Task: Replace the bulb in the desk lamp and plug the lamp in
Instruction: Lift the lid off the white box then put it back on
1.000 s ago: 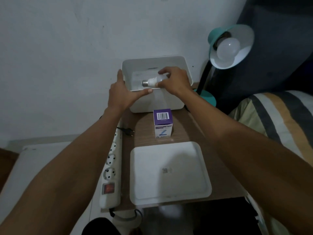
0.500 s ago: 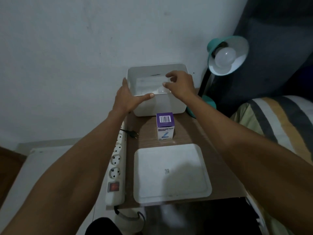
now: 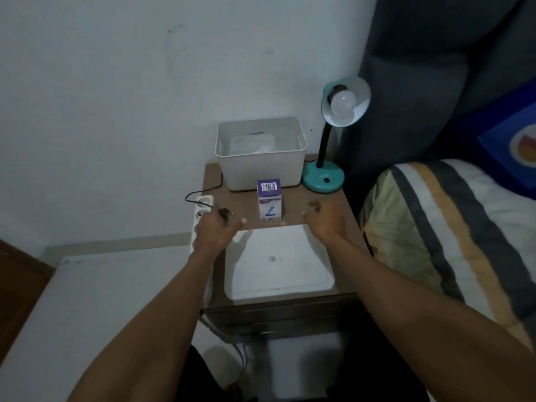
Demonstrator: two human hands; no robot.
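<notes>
A teal desk lamp (image 3: 323, 178) stands at the table's back right, with a white bulb (image 3: 343, 100) in its shade. Another white bulb (image 3: 265, 148) lies inside the white bin (image 3: 261, 166) at the back. A purple and white bulb box (image 3: 269, 203) stands in front of the bin. The lamp's black plug (image 3: 224, 212) lies on the table beside the white power strip (image 3: 201, 211). My left hand (image 3: 217, 232) hovers open next to the plug. My right hand (image 3: 324, 217) is open and holds nothing, right of the box.
The bin's white lid (image 3: 278, 262) lies flat on the small wooden table (image 3: 243, 198). A bed with a striped cover (image 3: 449, 227) is to the right, a dark headboard behind it. A white wall is at the back and a low white surface (image 3: 101, 285) on the left.
My right hand let the bulb go into the bin. Both hands drew back from the bin toward the front of the table, and the view pulled away.
</notes>
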